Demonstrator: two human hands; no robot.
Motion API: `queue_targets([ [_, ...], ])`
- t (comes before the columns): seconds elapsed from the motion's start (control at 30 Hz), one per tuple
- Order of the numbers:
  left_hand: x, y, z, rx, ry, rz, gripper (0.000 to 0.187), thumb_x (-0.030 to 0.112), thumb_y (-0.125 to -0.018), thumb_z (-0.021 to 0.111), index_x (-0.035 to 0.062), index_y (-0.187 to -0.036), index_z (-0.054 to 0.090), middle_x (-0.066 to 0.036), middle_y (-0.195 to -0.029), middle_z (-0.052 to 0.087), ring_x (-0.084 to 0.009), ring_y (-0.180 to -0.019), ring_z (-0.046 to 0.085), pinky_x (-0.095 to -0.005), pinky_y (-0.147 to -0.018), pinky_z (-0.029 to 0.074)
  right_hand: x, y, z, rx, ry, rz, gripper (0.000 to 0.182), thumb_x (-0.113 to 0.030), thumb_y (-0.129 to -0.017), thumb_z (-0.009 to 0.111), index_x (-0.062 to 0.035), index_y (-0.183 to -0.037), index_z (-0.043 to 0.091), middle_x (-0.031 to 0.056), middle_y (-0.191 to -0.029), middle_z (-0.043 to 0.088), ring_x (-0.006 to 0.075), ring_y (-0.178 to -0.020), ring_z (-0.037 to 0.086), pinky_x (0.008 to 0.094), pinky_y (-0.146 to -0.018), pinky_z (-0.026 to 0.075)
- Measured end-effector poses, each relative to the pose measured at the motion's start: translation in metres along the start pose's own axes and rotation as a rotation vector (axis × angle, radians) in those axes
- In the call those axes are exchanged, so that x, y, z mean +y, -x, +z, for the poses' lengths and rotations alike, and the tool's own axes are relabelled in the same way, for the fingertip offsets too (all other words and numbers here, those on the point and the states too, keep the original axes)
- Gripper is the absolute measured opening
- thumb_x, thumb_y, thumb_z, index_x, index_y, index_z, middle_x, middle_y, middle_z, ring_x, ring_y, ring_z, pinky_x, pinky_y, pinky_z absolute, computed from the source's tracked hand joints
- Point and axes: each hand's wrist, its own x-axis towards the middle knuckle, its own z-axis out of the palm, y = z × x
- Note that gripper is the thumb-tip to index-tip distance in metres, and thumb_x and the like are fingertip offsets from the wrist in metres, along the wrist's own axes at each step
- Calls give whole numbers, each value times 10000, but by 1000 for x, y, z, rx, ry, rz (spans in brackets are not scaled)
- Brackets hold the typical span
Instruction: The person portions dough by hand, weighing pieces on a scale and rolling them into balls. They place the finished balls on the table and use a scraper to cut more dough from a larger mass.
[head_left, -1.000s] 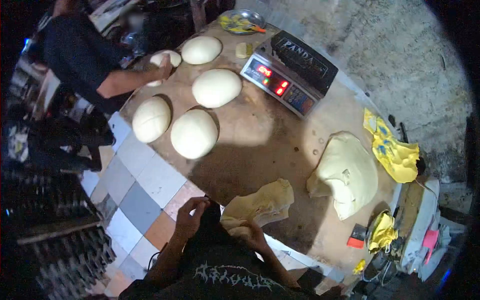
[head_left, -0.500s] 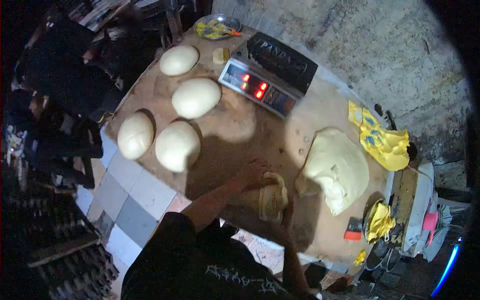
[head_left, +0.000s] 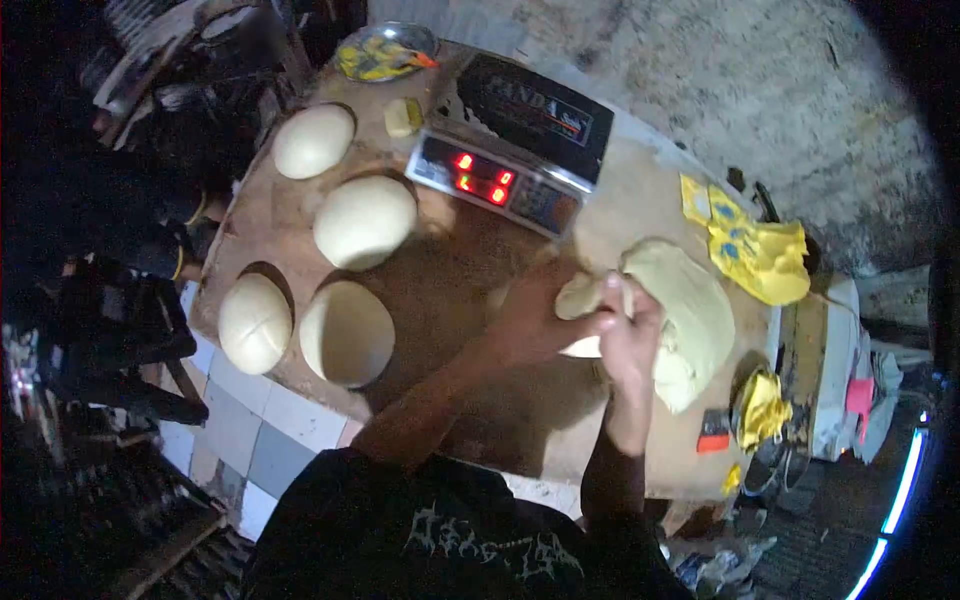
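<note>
A small piece of dough [head_left: 578,299] is between my hands, over the table beside a large slab of dough [head_left: 690,320]. My left hand [head_left: 540,315], in shadow, closes on this piece from the left. From the right, my right hand [head_left: 632,340] grips it with curled fingers, the thumb side turned up. The piece's lower part shows pale beneath my hands, and my fingers hide its middle. My right hand overlaps the left edge of the large slab in this view.
Several rounded dough balls, one of them a front ball [head_left: 347,333], rest on the wooden table [head_left: 480,400] at left. A digital scale [head_left: 500,185] with red digits stands behind. Yellow wrappers [head_left: 760,255] and a red-edged scraper [head_left: 714,432] lie at right. Another person's hand [head_left: 190,265] is at the left edge.
Both my hands have moved forward and closer together, bringing the small dough piece up beside the large slab. My right hand has come up from near the table's front edge. The view has shifted slightly.
</note>
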Motion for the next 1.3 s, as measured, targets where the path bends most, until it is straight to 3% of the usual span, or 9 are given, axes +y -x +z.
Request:
queue_targets([
  [0.13,40,23,22,298,-378,653,319,352,-692,675,67,-782,564,-113,-778,543,-311,-743,521,-424,-734,414,-2,43,-44,-53,-48,-272,271,-230,-884,541,-4,-744,592,1,-626,544,70,-580,492,228,-534,404],
  [0.37,-80,280,105,-330,-529,-351,363,334,-820,551,6,-971,583,-230,-918,574,-427,-934,505,-484,-843,390,236,186,-49,-951,1051,-3,443,-431,-885,435,-51,-1069,570,176,-1125,541,348,-1044,496,495,-864,369],
  [0.4,-67,291,100,-261,-462,-303,411,351,-810,573,0,-1024,556,-239,-995,550,-426,-978,490,-474,-870,383,294,225,-60,-592,1214,-580,437,-429,-873,449,-57,-1061,581,180,-1137,540,387,-1060,486,519,-908,322],
  [0.53,-1,273,50,-318,-74,-451,651,420,-732,673,-21,-1155,451,-258,-1202,443,-384,-1076,465,-442,-924,371,169,215,-103,-838,99,104,440,-267,-791,644,-41,-1151,531,229,-1246,454,391,-1186,398,491,-965,317],
  [0.67,-42,181,36,60,-183,-527,648,445,-716,683,-8,-1115,447,-234,-1141,462,-359,-1094,445,-440,-931,358,137,211,-125,44,550,-293,396,-148,-762,658,0,-1114,553,190,-1216,498,324,-1172,438,438,-983,325],
  [0.9,-194,43,3,352,-1144,-423,479,434,-850,526,18,-1081,468,-164,-1068,515,-300,-1002,500,-394,-851,399,214,121,-43,-191,726,-342,725,-296,-719,711,12,-1271,356,211,-1282,407,336,-1190,400,434,-995,303],
  [1.07,-274,74,31,-35,527,-685,424,372,-914,420,28,-1160,448,-108,-1082,512,-195,-1034,476,-339,-891,389,248,28,44,-247,390,-170,792,-387,-706,711,-1,-1282,329,199,-1245,427,299,-1163,421,433,-925,373],
  [1.2,-80,12,-21,202,341,-235,527,277,-816,595,35,-1236,387,-119,-1086,546,-204,-1070,479,-340,-930,370,127,-24,52,-198,-358,-77,679,-402,-682,731,-33,-1185,462,120,-1115,556,282,-992,561,369,-848,461],
  [1.3,25,20,-23,258,-1,-86,622,290,-643,746,17,-1134,479,-148,-1090,554,-278,-1036,511,-398,-939,346,20,-8,-8,-284,117,-559,643,-476,-669,709,-48,-1113,525,114,-1042,589,289,-958,574,376,-831,469],
])
